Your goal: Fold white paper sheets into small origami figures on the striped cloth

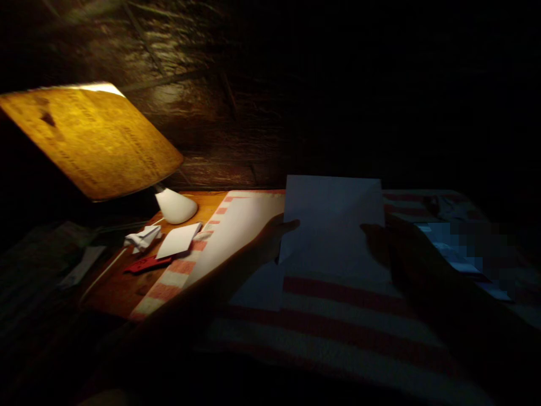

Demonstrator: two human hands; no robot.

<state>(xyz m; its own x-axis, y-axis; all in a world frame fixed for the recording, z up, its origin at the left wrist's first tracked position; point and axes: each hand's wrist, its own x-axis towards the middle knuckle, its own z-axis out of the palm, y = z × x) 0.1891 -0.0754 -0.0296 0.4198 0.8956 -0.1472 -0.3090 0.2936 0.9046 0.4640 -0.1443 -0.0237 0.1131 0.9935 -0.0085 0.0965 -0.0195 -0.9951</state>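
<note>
A white sheet of paper (332, 225) stands tilted up over a red-and-white striped cloth (338, 327) in dim light. My left hand (270, 237) pinches the sheet's left edge, thumb on the front. My right hand (384, 242) grips the sheet's right edge, fingers dark against the paper. Another white sheet (262, 290) lies flat under the left side of the raised one.
A lit lamp with a yellow shade (91, 141) and white base (175, 206) stands at the left. Near it lie a folded white card (180, 239), crumpled white paper (141, 237) and a red flat piece (146, 264) on the wooden tabletop (114, 287). Blurred items (465, 248) lie at the right.
</note>
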